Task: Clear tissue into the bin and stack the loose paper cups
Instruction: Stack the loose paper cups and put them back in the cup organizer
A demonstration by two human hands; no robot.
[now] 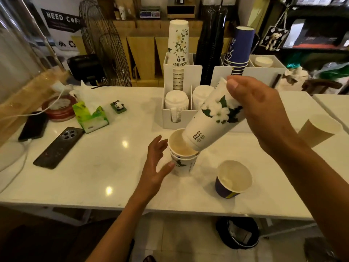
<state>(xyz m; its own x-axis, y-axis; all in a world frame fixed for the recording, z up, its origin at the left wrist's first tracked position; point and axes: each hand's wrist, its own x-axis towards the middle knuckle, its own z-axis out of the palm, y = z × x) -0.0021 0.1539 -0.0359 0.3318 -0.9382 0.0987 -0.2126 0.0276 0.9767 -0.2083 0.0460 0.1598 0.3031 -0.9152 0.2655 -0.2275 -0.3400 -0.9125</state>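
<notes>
Nearest, under the counter (pixel 94 197) edge below the right hand (pixel 264 114), a dark bin (pixel 238 232) sits on the floor with some crumpled stuff inside; whether that is the tissue cannot be told. No loose tissue shows on the counter itself, only a green tissue pack (pixel 90 118) well to the left of the left hand (pixel 156 167), so that half of the job looks done.

The left hand is spread open, its thumb touching the side of a short stack of white cups (pixel 182 157), apparently two nested, mouth up. Just below the right hand stands a loose blue cup (pixel 233 179), upright and unstacked.

The right hand is closed around the rim end of a tall floral cup (pixel 213 120). Its long axis is tilted, base pointing down and left into the mouth of the stack, rim up toward the right hand. It is partly entered, not seated.

Farther right of the right hand, a tan cup (pixel 319 130) waits alone. Stacking seems about midway.
</notes>
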